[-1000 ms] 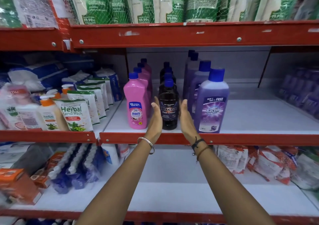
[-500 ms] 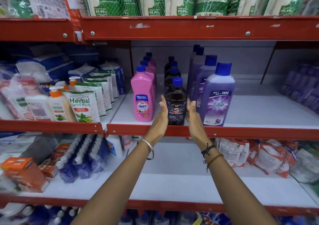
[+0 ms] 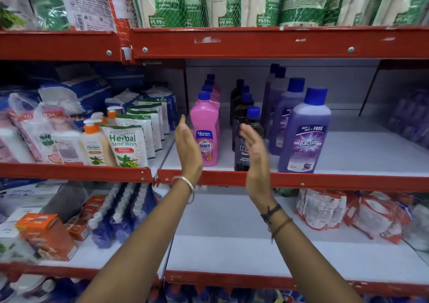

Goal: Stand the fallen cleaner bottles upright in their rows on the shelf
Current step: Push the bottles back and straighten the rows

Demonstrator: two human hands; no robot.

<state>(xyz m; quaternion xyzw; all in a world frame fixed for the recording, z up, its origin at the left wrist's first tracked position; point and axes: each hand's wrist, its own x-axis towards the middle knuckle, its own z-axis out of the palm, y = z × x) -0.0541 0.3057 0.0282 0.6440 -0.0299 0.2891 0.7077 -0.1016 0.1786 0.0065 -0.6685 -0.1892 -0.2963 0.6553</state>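
Standing upright at the front edge of the white shelf (image 3: 359,154), three rows of cleaner bottles run back toward the rear wall: a pink bottle (image 3: 205,133) leads the left row, a black bottle (image 3: 245,147) leads the middle row, and a purple bottle (image 3: 304,135) leads the right row. Every bottle that shows has its blue cap on top. Both hands are raised in front of the shelf with palms facing each other, fingers straight and together, holding nothing. The left hand (image 3: 188,149) sits just to the left of the pink bottle, its fingertips level with the bottle's shoulder; whether the palm touches the bottle's side cannot be told. The right hand (image 3: 256,158) crosses in front of the black bottle's right half and covers part of its label, lying between that bottle and the purple one in the view. A metal bangle (image 3: 185,186) circles the left wrist, and dark cords (image 3: 274,214) circle the right. Herbal hand wash pouches (image 3: 127,144) fill the neighbouring bay to the left.
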